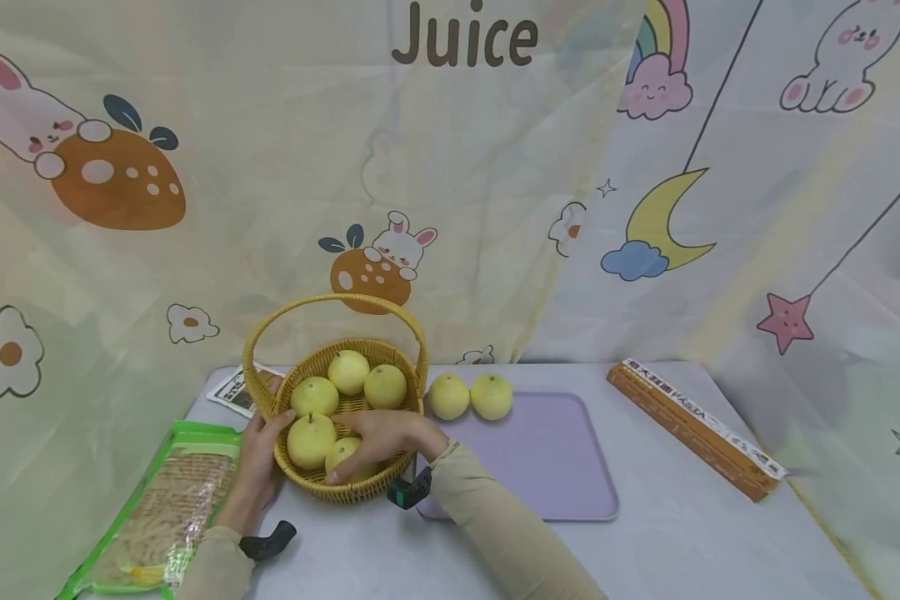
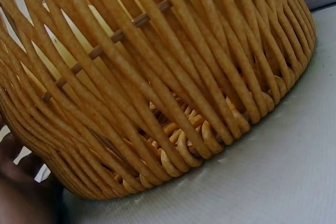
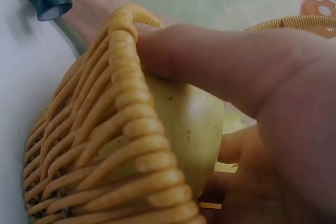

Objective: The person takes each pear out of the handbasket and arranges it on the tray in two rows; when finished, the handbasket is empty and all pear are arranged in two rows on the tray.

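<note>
A round wicker basket [image 1: 328,492] with a tall handle holds several yellow-green pears [image 1: 348,372]. At its left rim my left hand [image 1: 258,458] grips the side; in the left wrist view the basket wall [image 2: 173,77] fills most of the picture and only dark fingers [image 2: 21,166] show at the edge. My right hand [image 1: 386,437] reaches into the basket and curls round the front pear [image 1: 345,458]. Its thumb [image 3: 205,51] lies over that pear [image 3: 184,124] in the right wrist view, with other fingers behind it. Two more pears [image 1: 450,396] sit outside, on the tray's far left corner.
A lilac tray [image 1: 547,467] lies right of the basket. Further right is a long orange-brown box [image 1: 690,429]. A green-edged packet [image 1: 168,508] lies at the left, and a small printed packet [image 1: 232,393] is partly hidden behind the basket. A patterned cloth hangs behind the table.
</note>
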Action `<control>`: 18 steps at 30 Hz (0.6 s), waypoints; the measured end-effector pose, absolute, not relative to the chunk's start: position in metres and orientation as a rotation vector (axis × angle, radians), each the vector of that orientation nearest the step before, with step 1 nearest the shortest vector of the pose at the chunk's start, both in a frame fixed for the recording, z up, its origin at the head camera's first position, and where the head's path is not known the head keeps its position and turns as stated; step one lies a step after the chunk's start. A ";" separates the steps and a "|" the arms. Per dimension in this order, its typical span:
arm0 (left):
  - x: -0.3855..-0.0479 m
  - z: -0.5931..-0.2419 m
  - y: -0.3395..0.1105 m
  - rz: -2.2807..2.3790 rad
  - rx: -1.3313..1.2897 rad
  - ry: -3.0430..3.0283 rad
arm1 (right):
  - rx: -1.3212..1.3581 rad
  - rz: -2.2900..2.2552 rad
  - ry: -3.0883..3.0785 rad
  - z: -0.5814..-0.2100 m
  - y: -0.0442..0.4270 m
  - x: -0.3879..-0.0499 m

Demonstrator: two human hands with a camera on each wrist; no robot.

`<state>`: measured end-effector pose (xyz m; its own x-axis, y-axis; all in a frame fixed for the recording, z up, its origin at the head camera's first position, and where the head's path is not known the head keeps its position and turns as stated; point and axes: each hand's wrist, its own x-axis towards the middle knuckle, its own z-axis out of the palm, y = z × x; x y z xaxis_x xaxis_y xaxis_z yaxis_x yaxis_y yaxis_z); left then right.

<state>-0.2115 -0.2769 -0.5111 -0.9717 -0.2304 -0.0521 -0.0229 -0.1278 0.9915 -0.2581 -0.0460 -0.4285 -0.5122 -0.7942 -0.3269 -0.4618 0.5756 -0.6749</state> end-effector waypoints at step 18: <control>-0.212 -0.510 -0.277 -2.235 0.333 -1.999 | -1.095 -0.694 2.240 -0.430 -0.043 -0.258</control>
<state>-0.2124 -0.2775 -0.5104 -0.9680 -0.2378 -0.0804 -0.0534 -0.1179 0.9916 -0.2585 -0.0433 -0.4305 -0.5198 -0.8185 -0.2446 -0.5367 0.5356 -0.6520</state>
